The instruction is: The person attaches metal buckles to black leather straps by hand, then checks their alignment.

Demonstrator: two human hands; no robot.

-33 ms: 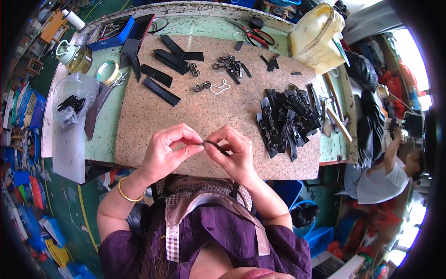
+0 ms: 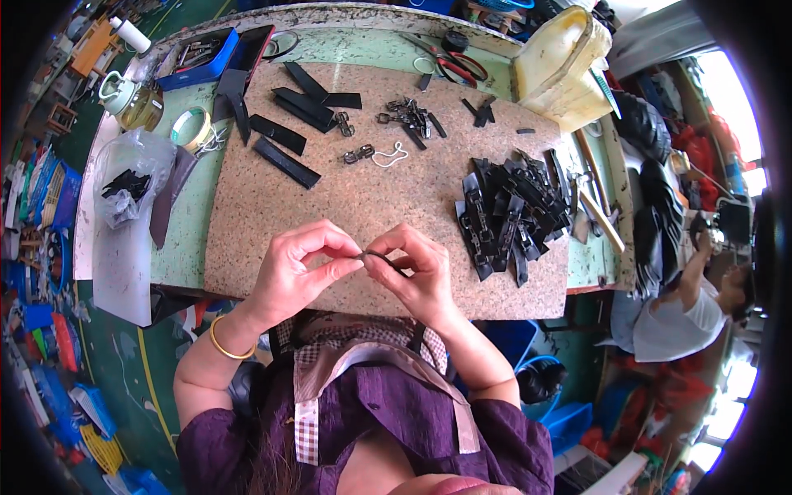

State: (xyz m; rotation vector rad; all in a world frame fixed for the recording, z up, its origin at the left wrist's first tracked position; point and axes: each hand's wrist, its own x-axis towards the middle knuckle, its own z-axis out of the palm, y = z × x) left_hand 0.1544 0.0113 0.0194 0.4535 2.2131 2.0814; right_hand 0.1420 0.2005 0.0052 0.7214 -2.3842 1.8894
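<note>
My left hand (image 2: pixel 299 268) and my right hand (image 2: pixel 417 271) meet over the near part of the stone slab (image 2: pixel 346 210). Both are pinched on a narrow black strip (image 2: pixel 389 261); most of it lies within my right fingers, one end at my left fingertips. Beyond my hands lie a metal chain buckle (image 2: pixel 359 154) with a white cord (image 2: pixel 392 155) and a small heap of chain buckles (image 2: pixel 411 115). Several wide black strips (image 2: pixel 286 162) are spread at the far left. To the right is a pile of black straps with metal buckles (image 2: pixel 510 210).
At the back left stand a blue tray (image 2: pixel 198 59), a bottle (image 2: pixel 132 101) and a tape roll (image 2: pixel 191 128). A plastic bag (image 2: pixel 132 177) lies at left. Red-handled scissors (image 2: pixel 458 68) and a yellowish block (image 2: pixel 554 66) sit behind, a hammer (image 2: pixel 602 221) at right. Another person (image 2: pixel 681 326) is far right.
</note>
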